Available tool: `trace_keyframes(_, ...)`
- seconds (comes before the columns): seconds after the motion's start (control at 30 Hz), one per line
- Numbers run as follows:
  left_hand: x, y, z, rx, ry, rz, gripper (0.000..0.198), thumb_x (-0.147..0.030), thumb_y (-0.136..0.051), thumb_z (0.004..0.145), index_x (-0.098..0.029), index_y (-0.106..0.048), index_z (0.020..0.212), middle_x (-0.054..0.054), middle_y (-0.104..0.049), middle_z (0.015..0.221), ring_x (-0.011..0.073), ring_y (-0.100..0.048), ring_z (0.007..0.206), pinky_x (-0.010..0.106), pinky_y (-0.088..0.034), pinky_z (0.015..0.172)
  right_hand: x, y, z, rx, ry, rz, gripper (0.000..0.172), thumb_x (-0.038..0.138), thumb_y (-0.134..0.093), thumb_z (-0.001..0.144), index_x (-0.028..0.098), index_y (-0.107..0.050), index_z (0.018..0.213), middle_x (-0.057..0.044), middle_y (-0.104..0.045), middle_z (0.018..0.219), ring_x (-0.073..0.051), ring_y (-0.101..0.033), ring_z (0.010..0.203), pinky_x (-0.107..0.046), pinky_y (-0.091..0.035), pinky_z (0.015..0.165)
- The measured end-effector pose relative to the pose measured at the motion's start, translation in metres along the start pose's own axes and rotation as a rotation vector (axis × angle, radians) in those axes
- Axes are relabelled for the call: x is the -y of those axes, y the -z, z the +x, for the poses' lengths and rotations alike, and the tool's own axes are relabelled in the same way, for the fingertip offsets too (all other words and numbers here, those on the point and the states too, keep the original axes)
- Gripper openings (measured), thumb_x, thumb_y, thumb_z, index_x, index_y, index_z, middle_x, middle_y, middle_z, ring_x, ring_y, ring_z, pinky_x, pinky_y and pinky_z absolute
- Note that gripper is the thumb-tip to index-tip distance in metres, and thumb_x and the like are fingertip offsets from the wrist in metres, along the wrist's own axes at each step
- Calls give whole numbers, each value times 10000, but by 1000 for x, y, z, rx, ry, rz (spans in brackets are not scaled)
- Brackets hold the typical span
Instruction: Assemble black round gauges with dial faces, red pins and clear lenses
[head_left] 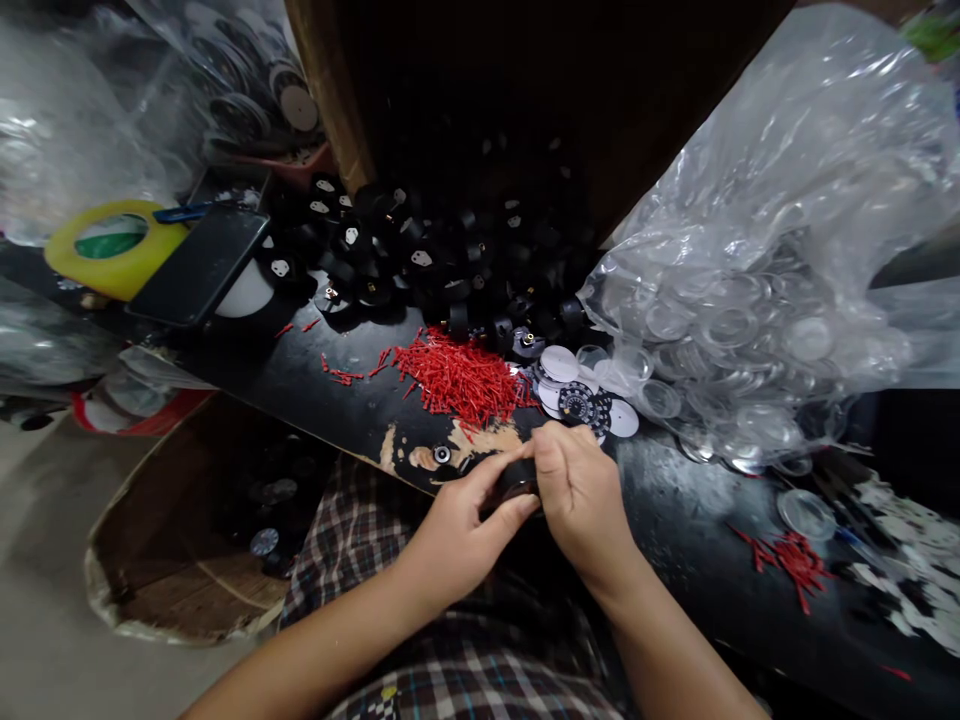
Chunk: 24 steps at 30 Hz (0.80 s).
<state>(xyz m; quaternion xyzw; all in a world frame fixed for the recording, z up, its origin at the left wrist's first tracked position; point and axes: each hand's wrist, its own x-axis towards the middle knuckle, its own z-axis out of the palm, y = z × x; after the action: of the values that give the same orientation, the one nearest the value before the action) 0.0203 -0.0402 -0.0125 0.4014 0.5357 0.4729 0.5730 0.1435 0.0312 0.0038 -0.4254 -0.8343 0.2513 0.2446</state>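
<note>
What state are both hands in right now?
Left hand: closed, holding a black round part.
Right hand: curled closed at the part's side; whether it grips anything is hidden.

Bench [667, 490]: bare strip right of the right hand [581, 490] allows passage
Ahead: red plastic heap [461, 375] and loose dials [579, 402] obstruct
Back: black round casings [456, 292] block
Right back: bulging clear bag [765, 190] blocks

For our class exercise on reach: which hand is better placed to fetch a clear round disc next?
Probably the right hand: it is nearer the clear round discs, which lie to the right, while the left hand grips the black round part.
</note>
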Motion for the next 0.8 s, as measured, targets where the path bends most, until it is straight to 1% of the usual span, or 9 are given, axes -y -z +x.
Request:
trace_keyframes(0.1,5,28,-23,-71,98,81,398,-370,-607,845,-268,-606,1230,46,-647,1272,250,-565,1203,365,-405,1056,-9,-1,13,122,33,21,292,295,-393,975,208,-571,760,-4,-624,699,-162,-566,687,-296,-370,689)
trace_keyframes(0.23,42,98,-72,-296,267,242,432,-454,-548,850,-258,-576,1234,67,-709,1137,268,-646,1072,406,-494,958,-23,-4,33,203,-23,-239,143,218,-498,916,201,-616,996,-52,-678,951,-232,-613,914,-356,-371,801)
trace_keyframes(0.27,53,118,-83,-380,312,366,455,-476,-558,830,-253,-577,1226,67,-703,1142,284,-630,1101,435,-480,976,-25,-5,37,240,-35,-304,150,199,-503,908,197,-615,1008,-57,-672,964,-241,-611,929,-363,-371,807)
trace_keyframes(0.33,71,150,-97,-656,322,635,505,-516,-574,787,-230,-590,1202,94,-671,1189,336,-568,1184,517,-405,1036,-27,-8,43,292,-50,-378,136,187,-506,901,186,-616,981,-63,-665,957,-247,-612,922,-367,-374,806)
trace_keyframes(0.4,74,164,-98,-811,286,730,537,-510,-546,802,-223,-543,1256,114,-571,1330,342,-463,1291,528,-315,1099,-26,-10,45,305,-61,-398,107,190,-512,897,176,-614,924,-68,-665,923,-250,-615,894,-369,-376,798)
trace_keyframes(0.5,53,146,-75,-808,100,665,419,-433,-463,889,-254,-528,1261,73,-598,1289,246,-587,1150,423,-420,1039,-24,-11,45,301,-73,-423,88,192,-517,887,176,-604,883,-67,-670,887,-244,-620,847,-367,-375,785)
trace_keyframes(0.63,8,94,-15,-484,-231,561,259,-322,-500,904,-227,-646,1095,53,-690,1112,203,-636,1030,357,-468,968,-21,-13,45,291,-56,-456,73,193,-527,878,180,-599,869,-67,-682,891,-237,-628,856,-356,-372,783)
trace_keyframes(0.73,-26,67,15,-331,-290,413,250,-305,-483,923,-220,-647,1091,49,-708,1090,184,-654,1011,326,-495,931,-20,-15,47,276,-51,-464,82,190,-522,877,175,-595,842,-74,-681,869,-238,-627,842,-356,-367,778)
trace_keyframes(0.8,-50,57,18,-298,-344,269,239,-299,-472,934,-229,-642,1086,31,-720,1057,157,-670,966,293,-516,891,-21,-15,48,269,-53,-448,84,196,-522,875,175,-592,833,-71,-677,863,-237,-623,839,-354,-363,782)
